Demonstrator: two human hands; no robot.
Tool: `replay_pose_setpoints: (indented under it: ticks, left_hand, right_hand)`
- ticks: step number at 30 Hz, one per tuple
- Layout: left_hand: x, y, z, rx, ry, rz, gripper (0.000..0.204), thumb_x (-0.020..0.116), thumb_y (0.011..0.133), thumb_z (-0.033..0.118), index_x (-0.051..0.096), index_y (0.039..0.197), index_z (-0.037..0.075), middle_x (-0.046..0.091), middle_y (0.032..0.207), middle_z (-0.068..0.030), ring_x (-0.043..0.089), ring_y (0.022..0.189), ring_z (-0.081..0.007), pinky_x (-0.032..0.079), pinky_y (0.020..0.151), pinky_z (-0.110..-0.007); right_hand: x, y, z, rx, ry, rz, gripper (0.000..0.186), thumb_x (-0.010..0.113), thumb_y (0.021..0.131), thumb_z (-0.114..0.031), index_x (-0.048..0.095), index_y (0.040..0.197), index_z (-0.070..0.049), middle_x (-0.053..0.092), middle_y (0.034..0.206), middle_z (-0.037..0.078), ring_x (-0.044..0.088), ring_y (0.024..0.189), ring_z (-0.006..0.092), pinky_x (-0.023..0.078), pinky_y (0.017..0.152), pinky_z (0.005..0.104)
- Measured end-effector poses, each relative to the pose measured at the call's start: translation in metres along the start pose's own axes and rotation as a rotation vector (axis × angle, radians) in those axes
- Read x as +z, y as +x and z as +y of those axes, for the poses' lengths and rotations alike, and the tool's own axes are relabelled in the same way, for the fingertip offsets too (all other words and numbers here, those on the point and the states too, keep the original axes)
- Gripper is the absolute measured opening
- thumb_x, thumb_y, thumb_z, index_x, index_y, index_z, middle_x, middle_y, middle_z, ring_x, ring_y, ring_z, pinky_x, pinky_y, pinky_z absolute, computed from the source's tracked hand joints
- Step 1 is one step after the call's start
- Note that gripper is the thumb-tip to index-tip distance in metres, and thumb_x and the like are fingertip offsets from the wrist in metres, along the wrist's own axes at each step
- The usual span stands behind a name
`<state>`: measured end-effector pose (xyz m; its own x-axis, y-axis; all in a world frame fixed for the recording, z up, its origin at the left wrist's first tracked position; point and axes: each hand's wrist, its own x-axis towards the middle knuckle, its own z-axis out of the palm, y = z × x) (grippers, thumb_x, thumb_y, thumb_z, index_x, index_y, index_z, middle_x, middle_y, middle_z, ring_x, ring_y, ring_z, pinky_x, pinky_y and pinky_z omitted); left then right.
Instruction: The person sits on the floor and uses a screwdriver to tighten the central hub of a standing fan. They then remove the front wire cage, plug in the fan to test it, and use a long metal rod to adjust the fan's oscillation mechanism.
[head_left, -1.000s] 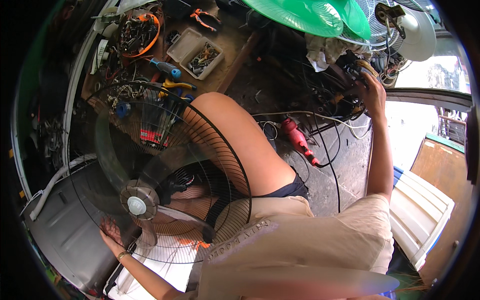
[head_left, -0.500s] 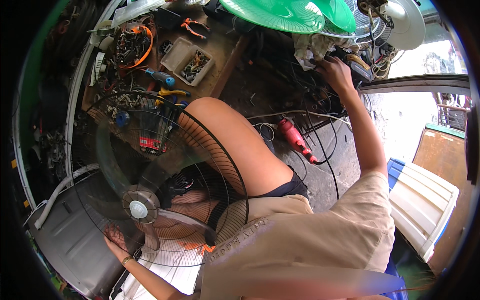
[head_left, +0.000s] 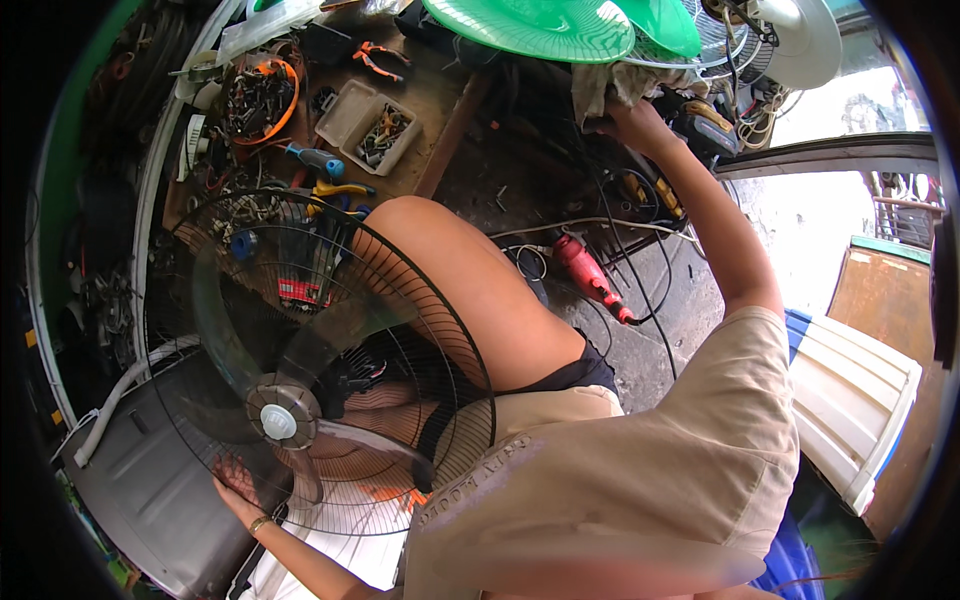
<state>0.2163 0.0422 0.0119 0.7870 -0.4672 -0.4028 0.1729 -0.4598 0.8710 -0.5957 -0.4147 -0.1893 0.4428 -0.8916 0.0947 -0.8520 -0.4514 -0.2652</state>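
A standing-fan head with dark translucent blades and a black wire guard (head_left: 487, 335) lies tilted over my lap. My left hand (head_left: 237, 477) holds the guard's lower left rim, its fingers seen through the wires. Beyond my bent knee, my right hand (head_left: 640, 128) reaches far forward to a crumpled grey rag (head_left: 592, 88). This hand touches the rag's lower edge; its fingertips disappear into shadow, so their grip is hidden. Just above the rag hangs a green plastic fan blade (head_left: 540, 28).
A workbench (head_left: 435, 150) at upper left bears a parts box (head_left: 350, 115), an orange-rimmed bowl (head_left: 291, 105), pliers (head_left: 378, 60) and a blue screwdriver (head_left: 318, 160). A red power tool (head_left: 588, 268) and cables lie past my thigh. A white-and-blue bin (head_left: 850, 405) stands right.
My right hand has moved left and slightly forward, from the rag's right side to under its lower edge. The rag has shifted and bunched. Left hand and fan look nearly still.
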Motion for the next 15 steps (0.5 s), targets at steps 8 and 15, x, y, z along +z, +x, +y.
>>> replay_pose_setpoints:
  ticks: [8, 15]
  left_hand:
    - [-0.004, 0.000, -0.007, 0.001, -0.032, -0.006, 0.055, 0.038, 0.096, 0.049, 0.045, 0.137, 0.015, 0.051, 0.134, -0.0063, 0.054, 0.109, -0.0194, 0.043, 0.085, -0.026]
    - [-0.003, -0.004, -0.006, -0.009, -0.016, 0.002, 0.054, 0.038, 0.096, 0.050, 0.045, 0.139, 0.019, 0.050, 0.137, -0.0038, 0.052, 0.112, -0.0182, 0.039, 0.090, -0.027]
  right_hand:
    - [-0.036, -0.053, -0.004, 0.191, 0.109, -0.049, 0.023, 0.063, 0.081, -0.018, 0.066, 0.101, -0.007, 0.066, 0.096, 0.017, 0.063, 0.090, 0.0367, 0.050, 0.079, 0.0430]
    - [-0.025, -0.140, 0.031, 0.565, 0.473, 0.120, 0.027, 0.049, 0.079, 0.006, 0.064, 0.101, 0.001, 0.068, 0.093, 0.013, 0.067, 0.091, 0.0256, 0.050, 0.082, 0.0321]
